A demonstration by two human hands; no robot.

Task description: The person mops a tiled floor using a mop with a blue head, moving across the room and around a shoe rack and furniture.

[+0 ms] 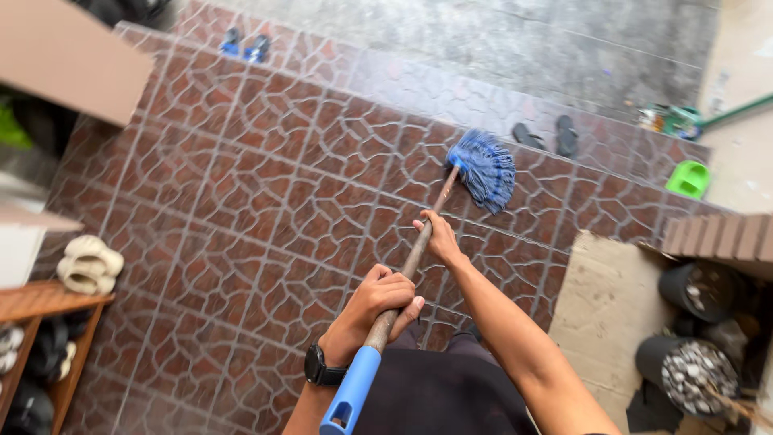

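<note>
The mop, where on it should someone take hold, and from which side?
Grip the mop on its long wooden handle, not the blue head lying on the tiled floor. The handle slants up toward the person, so coming from above with hands spaced apart probably suits it, as shown: the left hand near the blue end grip, the right hand farther down.

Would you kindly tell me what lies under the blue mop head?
The blue mop head rests on the reddish-brown patterned floor tiles. Whatever is directly beneath its strands is covered, so dirt or water there cannot be seen. Both hands, left hand and right hand, grip the handle.
</note>
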